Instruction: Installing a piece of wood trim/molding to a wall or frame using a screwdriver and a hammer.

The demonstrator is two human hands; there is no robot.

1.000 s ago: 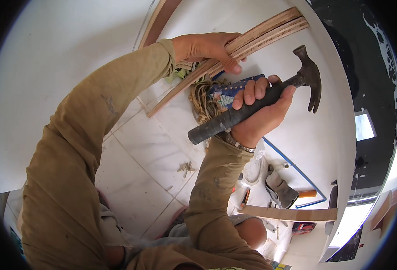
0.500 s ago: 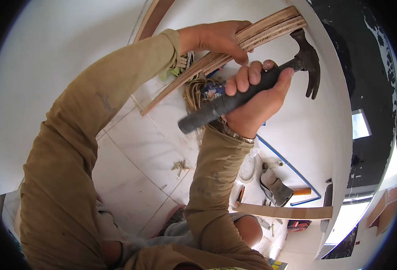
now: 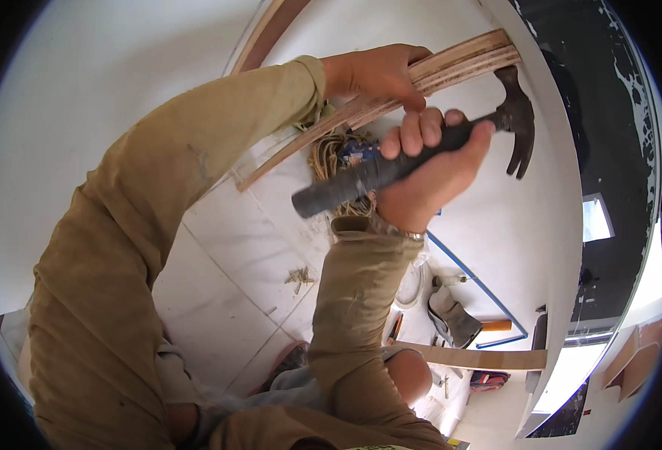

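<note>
Right hand [image 3: 428, 176] has a closed grip on the claw hammer [image 3: 413, 157]; left hand [image 3: 380, 71] clamps the plywood strip [image 3: 458, 64] (fingers close by), so a glancing blow could catch them.

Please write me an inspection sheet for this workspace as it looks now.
Surface: white tiled floor, dusty.
Job's things: claw hammer; plywood strip against white wall.
Clutter: nails, twine bundle, gloves, blue level, loose board.
Grips: right hand shut on hammer; left hand pressing on strip.
Cables: nothing seen.
Surroundings: dark wall to the right.
</note>
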